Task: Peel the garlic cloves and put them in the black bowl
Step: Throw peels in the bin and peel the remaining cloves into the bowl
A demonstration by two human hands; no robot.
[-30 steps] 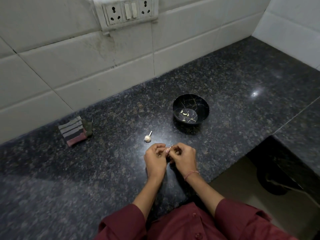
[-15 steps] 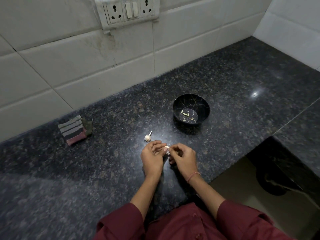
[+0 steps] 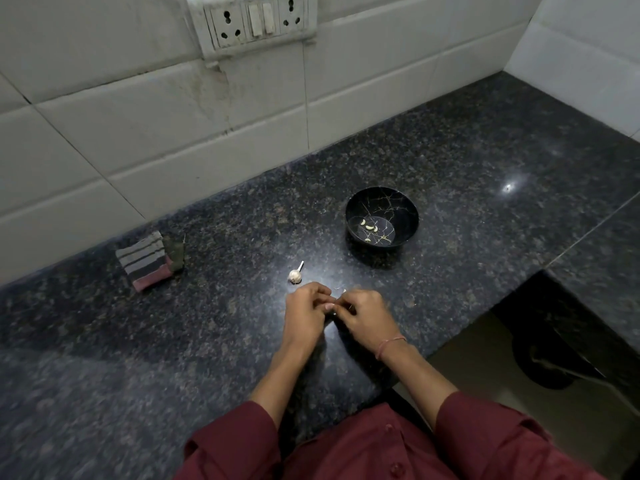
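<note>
The left hand (image 3: 304, 317) and right hand (image 3: 367, 318) stay together on the person's side of the black bowl (image 3: 408, 220), both pinching a mostly hidden garlic clove (image 3: 329, 307); peeling seems unfinished; peeled cloves (image 3: 370, 228) lie inside the black bowl; a garlic bulb (image 3: 295, 276) sits left of it.

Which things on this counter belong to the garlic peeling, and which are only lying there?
For the job:
- black bowl with peeled cloves inside
- garlic head, just beyond the hands
- garlic clove, a small pale piece pinched between left hand and right hand

Lying about:
- folded striped cloth
- socket panel
</note>
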